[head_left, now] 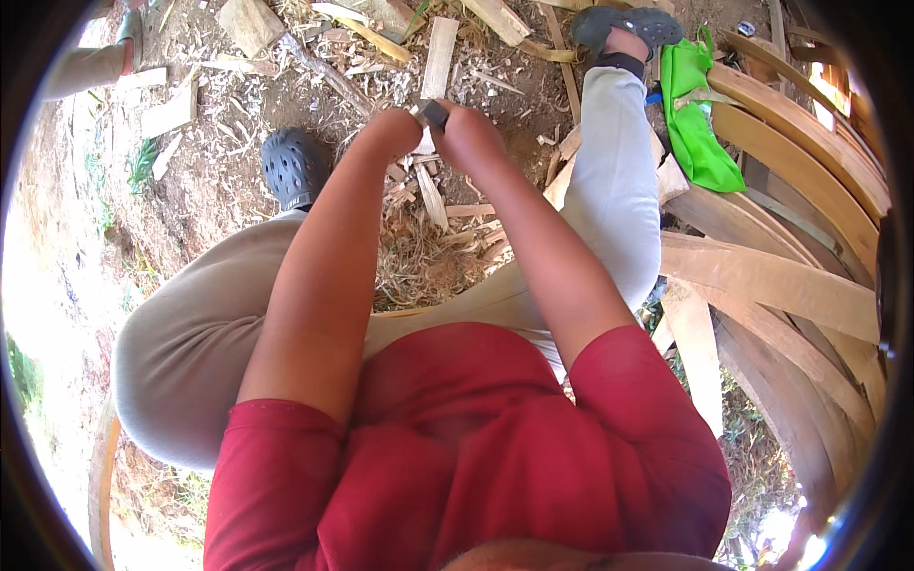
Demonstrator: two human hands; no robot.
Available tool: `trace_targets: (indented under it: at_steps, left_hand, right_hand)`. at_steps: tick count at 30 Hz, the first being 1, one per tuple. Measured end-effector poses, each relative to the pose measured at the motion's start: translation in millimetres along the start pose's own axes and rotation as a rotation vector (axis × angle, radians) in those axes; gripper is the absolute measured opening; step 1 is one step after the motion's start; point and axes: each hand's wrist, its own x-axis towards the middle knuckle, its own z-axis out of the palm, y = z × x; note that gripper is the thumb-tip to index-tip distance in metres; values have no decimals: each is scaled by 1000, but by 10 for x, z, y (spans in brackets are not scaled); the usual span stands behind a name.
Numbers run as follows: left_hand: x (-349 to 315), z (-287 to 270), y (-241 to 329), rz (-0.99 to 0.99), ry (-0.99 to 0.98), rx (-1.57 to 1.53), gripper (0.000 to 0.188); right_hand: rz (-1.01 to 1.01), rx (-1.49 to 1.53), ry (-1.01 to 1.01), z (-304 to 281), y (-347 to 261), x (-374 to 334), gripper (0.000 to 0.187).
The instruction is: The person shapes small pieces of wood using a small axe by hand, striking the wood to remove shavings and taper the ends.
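Observation:
Both my arms stretch forward over the ground between my legs, and my hands meet at the far end. My right hand (468,140) is closed on a small dark grey block (435,114), whose flat end sticks out toward my left hand. Curled shut right beside it is my left hand (392,135); its fingers are mostly hidden by the back of the hand, and what they hold cannot be made out. Below the hands lie pale wood chips (431,195) and a heap of shavings (419,262).
Long curved wooden strips (771,276) are piled at the right, with a bright green bag (695,124) on them. Wood offcuts (439,57) and a stick (327,74) lie on the dirt ahead. Dark clogs (293,167) are on my feet. Another person's leg (84,71) shows at far left.

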Motion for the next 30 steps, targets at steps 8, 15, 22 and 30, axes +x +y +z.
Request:
trace_targets:
  at_steps: [8, 15, 22, 30]
  left_hand:
    - [-157, -173, 240, -224, -99, -103, 21]
    - [-238, -188, 366, -264, -104, -184, 25]
    - [-189, -119, 232, -231, -91, -183, 30]
    - [-203, -199, 231, -267, -115, -171, 31]
  right_hand:
    - [43, -98, -38, -47, -112, -93, 33]
    - [173, -128, -113, 28, 191, 26, 40]
    - [76, -61, -74, -199, -24, -118, 37]
    - [67, -46, -96, -245, -55, -64, 40]
